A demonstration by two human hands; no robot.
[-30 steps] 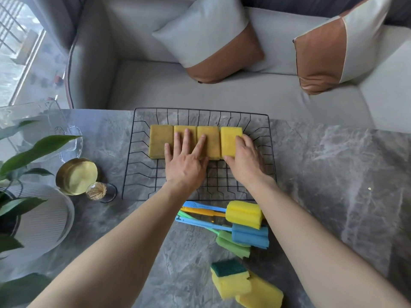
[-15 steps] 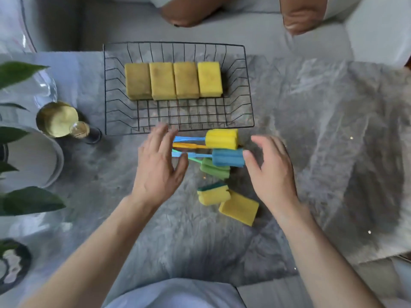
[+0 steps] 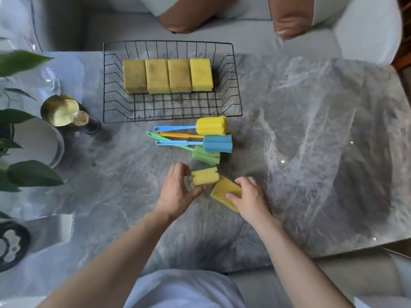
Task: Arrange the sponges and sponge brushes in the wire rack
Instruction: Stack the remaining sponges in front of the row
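Observation:
A black wire rack on the marble table holds several yellow sponges in a row along its far side. In front of the rack lie sponge brushes: a yellow-headed one, a blue-headed one and a green-headed one, handles pointing left. Nearer me, my left hand curls around a yellow sponge with a green top, thumb and fingers at its sides. My right hand rests its fingers on a flat yellow sponge beside it.
A gold bowl and a small dark jar stand left of the rack. A white plate and plant leaves fill the left edge. A sofa with cushions lies beyond the table.
Both hands left the sponges in the rack, drew back over the brushes, and have come down onto the two loose sponges near me. The camera tilted downward.

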